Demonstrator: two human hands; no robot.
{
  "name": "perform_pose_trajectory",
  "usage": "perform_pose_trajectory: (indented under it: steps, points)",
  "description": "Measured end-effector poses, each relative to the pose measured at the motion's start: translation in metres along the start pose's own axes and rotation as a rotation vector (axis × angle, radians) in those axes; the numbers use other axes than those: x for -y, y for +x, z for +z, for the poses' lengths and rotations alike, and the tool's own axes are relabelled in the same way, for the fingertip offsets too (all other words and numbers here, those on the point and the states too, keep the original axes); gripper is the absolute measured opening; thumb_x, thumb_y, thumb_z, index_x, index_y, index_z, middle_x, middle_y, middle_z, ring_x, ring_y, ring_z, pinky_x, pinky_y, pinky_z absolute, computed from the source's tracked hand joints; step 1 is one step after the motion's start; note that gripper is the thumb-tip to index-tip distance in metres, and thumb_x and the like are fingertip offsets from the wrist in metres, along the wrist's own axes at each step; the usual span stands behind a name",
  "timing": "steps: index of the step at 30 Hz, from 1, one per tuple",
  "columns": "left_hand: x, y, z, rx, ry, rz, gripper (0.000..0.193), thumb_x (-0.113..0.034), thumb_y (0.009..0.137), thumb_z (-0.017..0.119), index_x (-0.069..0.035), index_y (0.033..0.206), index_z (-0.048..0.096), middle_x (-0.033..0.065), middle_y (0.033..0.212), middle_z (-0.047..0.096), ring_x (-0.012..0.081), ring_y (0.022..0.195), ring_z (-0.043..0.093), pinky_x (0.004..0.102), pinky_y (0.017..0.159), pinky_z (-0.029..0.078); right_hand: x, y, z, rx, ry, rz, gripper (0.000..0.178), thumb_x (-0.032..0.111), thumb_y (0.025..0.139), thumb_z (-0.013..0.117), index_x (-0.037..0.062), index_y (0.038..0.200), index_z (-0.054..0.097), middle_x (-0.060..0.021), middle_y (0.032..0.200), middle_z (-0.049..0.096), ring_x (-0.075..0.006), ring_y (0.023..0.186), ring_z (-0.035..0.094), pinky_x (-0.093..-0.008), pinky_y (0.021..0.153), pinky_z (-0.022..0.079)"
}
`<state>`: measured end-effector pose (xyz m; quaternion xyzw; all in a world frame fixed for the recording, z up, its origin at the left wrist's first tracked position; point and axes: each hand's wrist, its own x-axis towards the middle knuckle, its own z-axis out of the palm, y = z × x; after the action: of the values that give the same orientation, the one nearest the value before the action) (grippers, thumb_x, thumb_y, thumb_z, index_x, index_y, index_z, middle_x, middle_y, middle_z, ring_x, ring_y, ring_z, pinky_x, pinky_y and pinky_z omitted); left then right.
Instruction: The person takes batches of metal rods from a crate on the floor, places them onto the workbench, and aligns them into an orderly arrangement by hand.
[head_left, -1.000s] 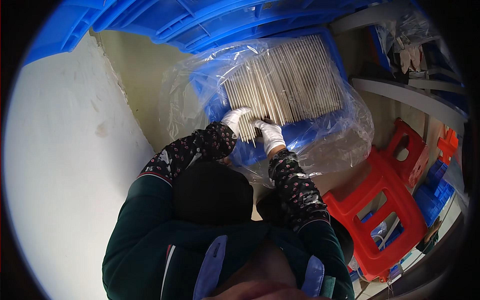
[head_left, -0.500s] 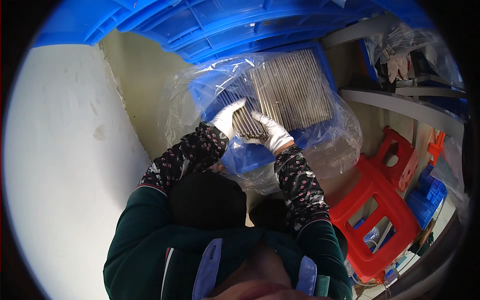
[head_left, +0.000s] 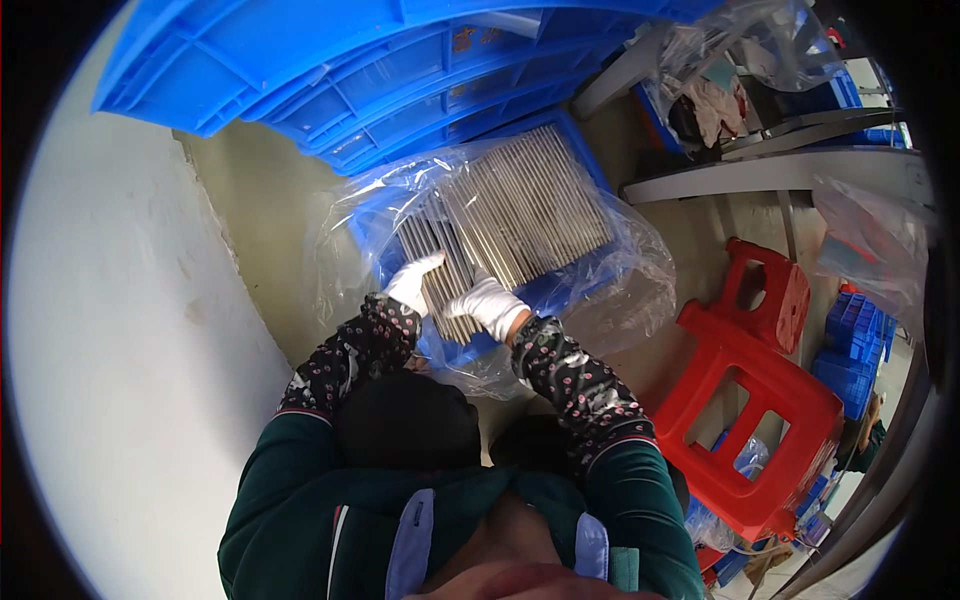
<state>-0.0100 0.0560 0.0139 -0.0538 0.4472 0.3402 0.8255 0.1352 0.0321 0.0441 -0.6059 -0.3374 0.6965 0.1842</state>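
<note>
Both my hands wear white gloves. My left hand (head_left: 409, 284) grips the left side of a bundle of thin metal rods (head_left: 437, 252), thumb lying over the top. My right hand (head_left: 487, 306) closes on the bundle's right side near its close end, with some fingertips hidden. The bundle lies in a blue plastic crate (head_left: 583, 150) lined with a clear plastic bag (head_left: 645, 262). Against its right side, a wide row of similar rods (head_left: 540, 205) fills the rest of the layer.
Large blue crates (head_left: 390, 90) are stacked beyond the lined crate. A white wall (head_left: 120, 300) runs along the left. Red plastic stools (head_left: 745, 420) stand at the right, below a curved grey metal leg (head_left: 760, 172). Hanging plastic bags (head_left: 870, 240) are farther right.
The bundle, held bunched and tilted between my hands earlier, now lies spread flatter beside the row of rods. My view has shifted, so the crate appears lower and further left.
</note>
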Motion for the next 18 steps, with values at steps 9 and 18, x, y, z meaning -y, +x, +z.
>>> perform_pose_trajectory:
  steps: [9,18]
  points:
    - [0.008,-0.158,0.130,0.106,0.119,-0.039,0.025,-0.013,0.083,0.052,0.000,0.104,0.051,0.0121,0.097,0.059,0.0224,0.087,0.059,0.0339,0.076,0.049,0.097,-0.184,-0.040,0.150,0.119,-0.197,0.074,0.011,0.058,0.072,-0.0090,0.118,0.033,-0.0172,0.089,0.059,-0.0220,0.078,0.059,-0.0274,0.066,0.049]
    - [0.024,-0.360,0.318,0.262,0.274,0.039,0.026,-0.003,0.083,0.046,0.002,0.108,0.046,0.0151,0.098,0.056,0.0284,0.089,0.057,0.0393,0.079,0.049,0.186,-0.406,-0.056,0.050,0.427,-0.396,0.060,-0.006,0.062,0.063,0.0037,0.117,0.039,-0.0039,0.102,0.055,-0.0120,0.092,0.052,-0.0263,0.077,0.045]
